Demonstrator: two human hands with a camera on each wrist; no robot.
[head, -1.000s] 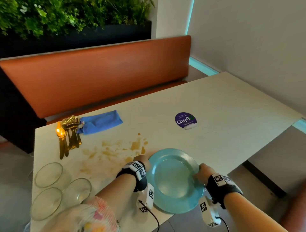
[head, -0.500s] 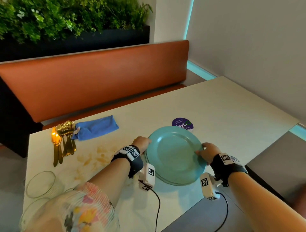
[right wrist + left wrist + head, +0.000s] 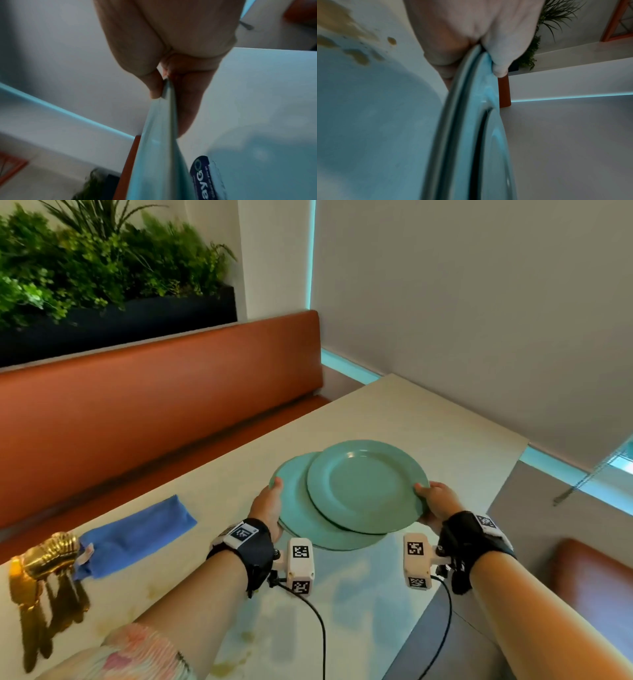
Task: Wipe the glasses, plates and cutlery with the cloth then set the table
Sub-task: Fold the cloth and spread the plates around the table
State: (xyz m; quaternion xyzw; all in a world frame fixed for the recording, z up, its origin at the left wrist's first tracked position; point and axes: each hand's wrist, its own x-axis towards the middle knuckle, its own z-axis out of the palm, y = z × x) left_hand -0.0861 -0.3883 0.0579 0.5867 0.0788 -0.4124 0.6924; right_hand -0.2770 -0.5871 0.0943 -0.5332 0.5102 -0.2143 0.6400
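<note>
Two teal plates are held above the cream table [image 3: 445, 436]. The upper plate [image 3: 366, 484] is shifted right over the lower plate [image 3: 294, 508]. My left hand [image 3: 272, 501] pinches the left rim, thumb on top; the left wrist view shows its thumb [image 3: 501, 56] over the stacked plate rims [image 3: 467, 102]. My right hand [image 3: 426, 496] pinches the upper plate's right rim; the right wrist view shows this plate [image 3: 159, 135] edge-on between thumb and fingers. A blue cloth [image 3: 137, 534] lies at the left beside the gold cutlery [image 3: 44, 580]. No glasses are in view.
Brown stains [image 3: 356, 54] mark the table under my left arm. A purple round sticker [image 3: 205, 175] sits on the table below the plates. An orange bench [image 3: 154, 412] runs along the far side, a second seat [image 3: 589, 583] at right, and a grey wall close on the right.
Both hands lifted the plates off the table and carried them away from the near edge. The top plate has slid right off the lower one.
</note>
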